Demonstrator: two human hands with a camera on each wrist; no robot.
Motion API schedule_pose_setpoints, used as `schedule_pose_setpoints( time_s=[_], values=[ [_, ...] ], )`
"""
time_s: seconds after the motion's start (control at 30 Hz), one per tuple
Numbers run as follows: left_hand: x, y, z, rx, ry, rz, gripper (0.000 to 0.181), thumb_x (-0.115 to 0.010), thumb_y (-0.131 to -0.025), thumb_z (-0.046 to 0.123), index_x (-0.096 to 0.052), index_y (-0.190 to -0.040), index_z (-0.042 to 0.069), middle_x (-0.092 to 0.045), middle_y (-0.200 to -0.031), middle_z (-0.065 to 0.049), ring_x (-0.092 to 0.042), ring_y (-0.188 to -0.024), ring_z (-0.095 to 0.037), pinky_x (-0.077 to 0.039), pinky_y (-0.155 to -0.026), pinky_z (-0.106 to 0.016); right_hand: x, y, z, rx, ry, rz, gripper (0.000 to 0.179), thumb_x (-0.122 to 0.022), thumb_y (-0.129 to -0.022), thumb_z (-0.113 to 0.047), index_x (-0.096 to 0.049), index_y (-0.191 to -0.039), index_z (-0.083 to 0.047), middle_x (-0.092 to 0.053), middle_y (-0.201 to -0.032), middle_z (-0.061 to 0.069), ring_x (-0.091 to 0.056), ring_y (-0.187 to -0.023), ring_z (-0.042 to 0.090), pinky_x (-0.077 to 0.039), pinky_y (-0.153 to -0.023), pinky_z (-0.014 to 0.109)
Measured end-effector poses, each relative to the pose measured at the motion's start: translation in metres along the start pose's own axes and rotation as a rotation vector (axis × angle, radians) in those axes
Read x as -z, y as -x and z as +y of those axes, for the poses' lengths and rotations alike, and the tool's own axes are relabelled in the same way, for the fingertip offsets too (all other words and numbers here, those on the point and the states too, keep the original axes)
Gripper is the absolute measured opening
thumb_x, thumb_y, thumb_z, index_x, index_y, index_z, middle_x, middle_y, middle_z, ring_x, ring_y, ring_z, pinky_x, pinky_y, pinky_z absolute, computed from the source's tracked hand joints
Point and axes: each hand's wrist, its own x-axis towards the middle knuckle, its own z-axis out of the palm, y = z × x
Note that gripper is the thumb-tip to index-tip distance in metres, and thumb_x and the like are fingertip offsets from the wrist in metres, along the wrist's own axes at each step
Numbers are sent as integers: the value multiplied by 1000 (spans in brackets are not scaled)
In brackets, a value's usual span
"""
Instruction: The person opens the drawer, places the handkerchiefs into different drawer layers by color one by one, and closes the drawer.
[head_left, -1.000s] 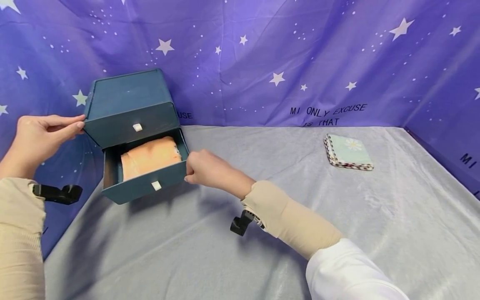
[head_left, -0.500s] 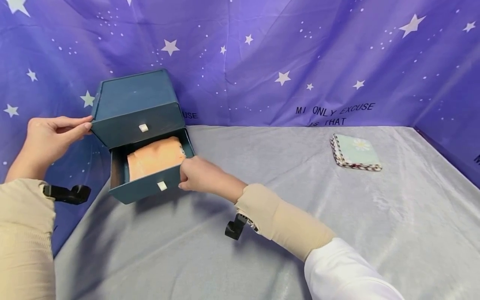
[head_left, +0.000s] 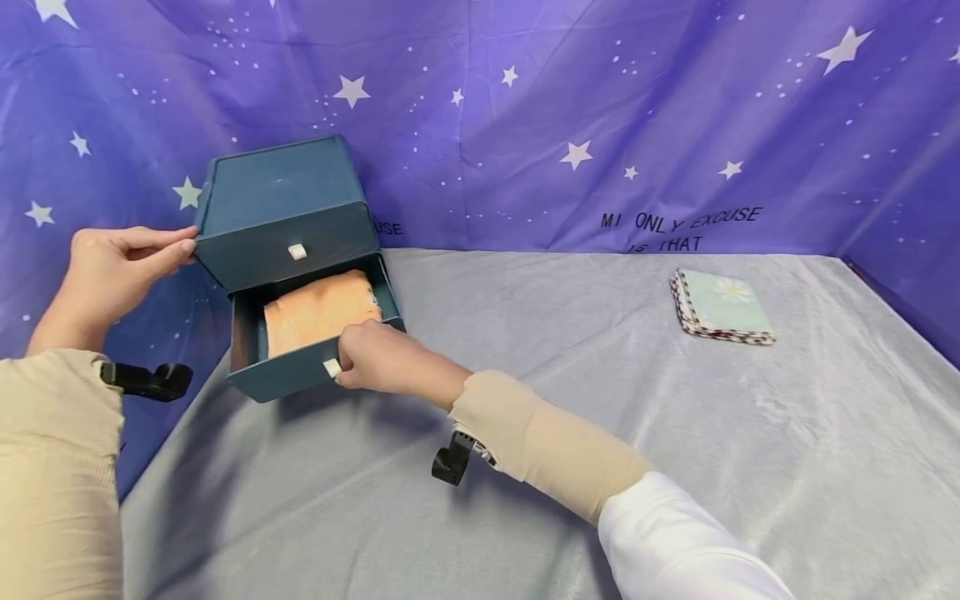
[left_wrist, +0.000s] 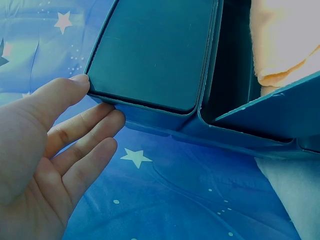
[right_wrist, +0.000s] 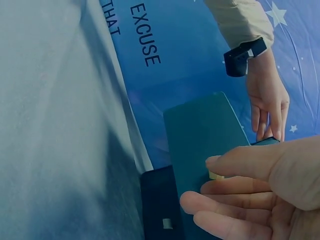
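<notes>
A dark blue two-drawer box (head_left: 285, 187) stands at the back left. Its upper drawer (head_left: 330, 242) is closed. The lower drawer (head_left: 281, 375) is pulled out, with a folded orange towel (head_left: 315, 312) inside. My left hand (head_left: 123, 271) pinches the box's upper front-left corner, thumb on one side and fingers on the other, as the left wrist view shows. My right hand (head_left: 386, 358) is at the lower drawer's front, by its white pull tab (head_left: 332, 367). In the right wrist view the tab shows between the thumb and index finger, which are apart; the other fingers are loosely extended.
A folded mint cloth (head_left: 723, 304) with a daisy and checked edging lies at the right on the grey table cover (head_left: 525, 333). Purple star-printed curtains (head_left: 525, 125) hang behind the table and at both sides.
My right hand has moved left along the lower drawer's front, from its right corner to the white tab. The left hand stays at the box's corner. The head view has swung slightly left.
</notes>
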Motion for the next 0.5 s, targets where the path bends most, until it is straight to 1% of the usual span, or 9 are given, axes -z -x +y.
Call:
schedule_pose_setpoints(
  time_s=[0.07, 0.13, 0.3, 0.37, 0.5],
  values=[
    [1, -1, 0, 3, 19, -1, 31, -65, -86, 17, -64, -116, 10, -61, -77, 27, -60, -69, 10, -41, -64, -3, -1, -2, -2, -11, 0, 2, 51, -66, -86, -25, -33, -49, -15, -17, -50, -6, -16, -45, 6, -20, -43, 18],
    [1, -2, -1, 6, 38, 11, 31, -66, -85, 16, -65, -115, 9, -63, -78, 25, -61, -70, 8, -41, -65, -3, -2, -3, -3, -24, -1, 5, 52, -66, -86, -27, -32, -48, -15, -17, -49, -6, -16, -45, 6, -20, -43, 18],
    [0, -2, -1, -1, 38, 19, 30, -66, -85, 15, -66, -114, 9, -63, -78, 26, -61, -68, 8, -41, -64, -3, -5, -3, -3, -42, 0, 38, 53, -66, -86, -33, -32, -48, -15, -17, -48, -6, -15, -43, 5, -20, -42, 18],
    [0, -1, 1, -4, 23, 13, 30, -66, -85, 16, -66, -114, 9, -62, -77, 28, -60, -67, 9, -41, -64, -3, -7, -3, -3, -46, 1, 58, 53, -65, -86, -35, -33, -48, -16, -18, -47, -6, -16, -42, 5, -21, -41, 18],
    [-1, 1, 4, 5, 25, 21, 29, -65, -85, 16, -66, -114, 10, -61, -77, 28, -60, -67, 10, -41, -64, -3, -11, -3, -3, -59, 4, 91, 53, -63, -87, -36, -34, -48, -16, -19, -46, -7, -17, -41, 5, -21, -40, 18]
  ],
)
